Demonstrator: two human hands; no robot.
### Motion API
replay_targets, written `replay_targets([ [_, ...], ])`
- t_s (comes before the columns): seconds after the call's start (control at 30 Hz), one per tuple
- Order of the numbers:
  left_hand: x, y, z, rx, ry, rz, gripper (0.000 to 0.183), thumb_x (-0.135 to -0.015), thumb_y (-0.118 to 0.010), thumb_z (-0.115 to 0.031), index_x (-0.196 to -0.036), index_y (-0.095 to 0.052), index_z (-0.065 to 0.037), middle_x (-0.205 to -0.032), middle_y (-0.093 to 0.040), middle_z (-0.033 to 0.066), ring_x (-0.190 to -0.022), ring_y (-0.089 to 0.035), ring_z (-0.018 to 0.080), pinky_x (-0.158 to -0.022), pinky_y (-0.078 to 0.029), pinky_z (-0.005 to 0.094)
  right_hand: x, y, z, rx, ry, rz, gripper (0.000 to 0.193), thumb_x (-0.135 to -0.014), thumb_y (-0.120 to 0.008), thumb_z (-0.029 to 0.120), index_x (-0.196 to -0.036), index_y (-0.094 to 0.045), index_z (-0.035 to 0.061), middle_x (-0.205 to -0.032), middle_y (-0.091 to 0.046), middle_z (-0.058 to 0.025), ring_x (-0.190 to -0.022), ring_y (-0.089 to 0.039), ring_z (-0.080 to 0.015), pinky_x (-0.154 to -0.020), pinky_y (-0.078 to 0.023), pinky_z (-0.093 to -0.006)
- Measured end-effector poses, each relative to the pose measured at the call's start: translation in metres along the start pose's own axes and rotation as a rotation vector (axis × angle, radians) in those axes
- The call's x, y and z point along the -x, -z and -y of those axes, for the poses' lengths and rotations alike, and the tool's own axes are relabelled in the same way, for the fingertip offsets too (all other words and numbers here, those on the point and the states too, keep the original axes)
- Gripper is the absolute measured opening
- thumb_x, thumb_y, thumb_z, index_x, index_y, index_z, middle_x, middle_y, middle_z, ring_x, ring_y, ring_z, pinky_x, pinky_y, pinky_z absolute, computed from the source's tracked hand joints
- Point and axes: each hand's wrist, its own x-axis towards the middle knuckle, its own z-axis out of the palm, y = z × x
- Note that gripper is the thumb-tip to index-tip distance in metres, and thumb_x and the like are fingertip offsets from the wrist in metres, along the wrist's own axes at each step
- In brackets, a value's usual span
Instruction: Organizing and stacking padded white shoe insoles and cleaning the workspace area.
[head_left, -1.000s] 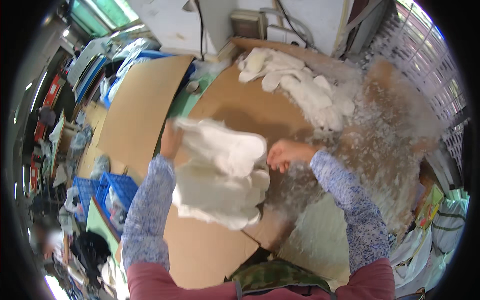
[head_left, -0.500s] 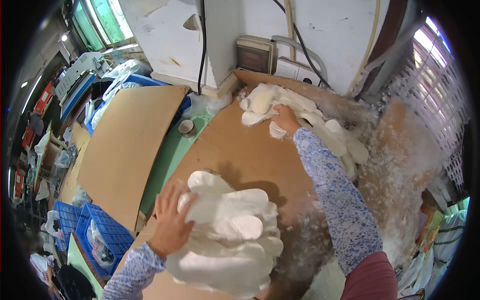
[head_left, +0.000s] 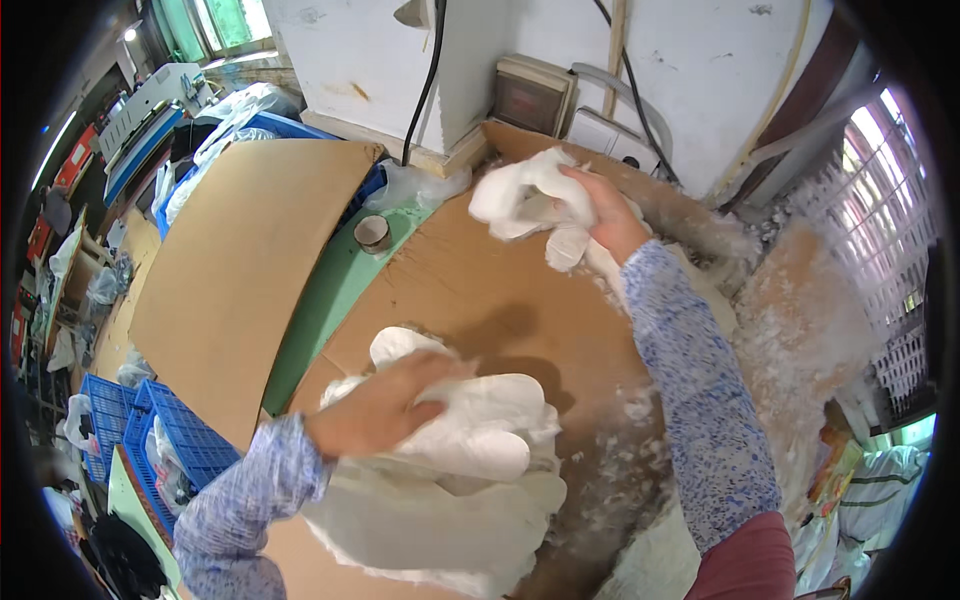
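On the brown cardboard surface, a pile of soft white pads with rounded ends lies low in the middle of the head view. Over the pile's left part is my left hand, fingers stretched out to the right and thumb apart, a little blurred. Whether it touches the top pad I cannot tell. Farther off, by the wall, my right hand grips a bunch of white pads, raised and curved over. Beneath that hand a smaller white pad hangs or lies; more pads rest partly behind the right forearm.
White fluff covers the cardboard at the right, beside a white plastic lattice. A cardboard sheet and a small cup sit on the green surface at the left. Blue crates stand lower left; a switch box is on the wall.
My right hand has picked up a bunch of pads from the far heap. My left hand has moved right over the near pile, from its left edge. The view has shifted slightly.
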Motion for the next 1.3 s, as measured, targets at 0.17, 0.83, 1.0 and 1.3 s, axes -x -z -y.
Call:
replay_targets([
  [0.17,-0.093,-0.023,-0.005,0.971,0.156,-0.01,0.057,-0.097,-0.03,-0.047,-0.133,-0.038,-0.003,-0.128,-0.049,0.0137,-0.118,-0.047,0.0226,-0.098,-0.039,0.0362,0.093,-0.014,0.064,-0.186,-0.129,0.376,0.029,-0.087,-0.054,0.02,-0.107,-0.058,-0.0018,-0.098,-0.063,-0.01,-0.085,-0.061,-0.0165,-0.075,-0.05,-0.0306],
  [0.83,-0.11,-0.194,-0.197,1.501,0.164,0.022,0.05,-0.096,-0.039,-0.04,-0.131,-0.04,-0.003,-0.122,-0.054,0.0146,-0.109,-0.055,0.027,-0.094,-0.044,0.0403,0.439,0.002,0.086,1.685,0.579,0.276,0.021,-0.071,-0.064,0.017,-0.086,-0.057,0.0033,-0.093,-0.052,-0.0106,-0.074,-0.059,-0.0243,-0.065,-0.048,-0.0364],
  [1.0,-0.094,-0.215,-0.219,1.644,0.238,0.192,0.058,-0.09,-0.036,-0.04,-0.132,-0.04,-0.001,-0.114,-0.058,0.0216,-0.093,-0.062,0.0326,-0.082,-0.05,0.044,0.46,0.053,0.106,0.998,0.436,-0.243,0.033,-0.077,-0.07,0.021,-0.102,-0.058,0.0026,-0.116,-0.053,-0.0122,-0.085,-0.057,-0.0152,-0.071,-0.047,-0.0295],
  [1.3,-0.1,-0.214,-0.229,1.133,0.36,-0.018,0.053,-0.09,-0.042,-0.034,-0.134,-0.039,-0.006,-0.118,-0.056,0.0158,-0.099,-0.057,0.025,-0.083,-0.047,0.0369,0.425,0.071,0.155,0.046,0.226,-0.135,0.037,-0.081,-0.067,0.019,-0.111,-0.057,-0.0005,-0.097,-0.064,-0.0047,-0.078,-0.061,-0.0126,-0.073,-0.049,-0.0271],
])
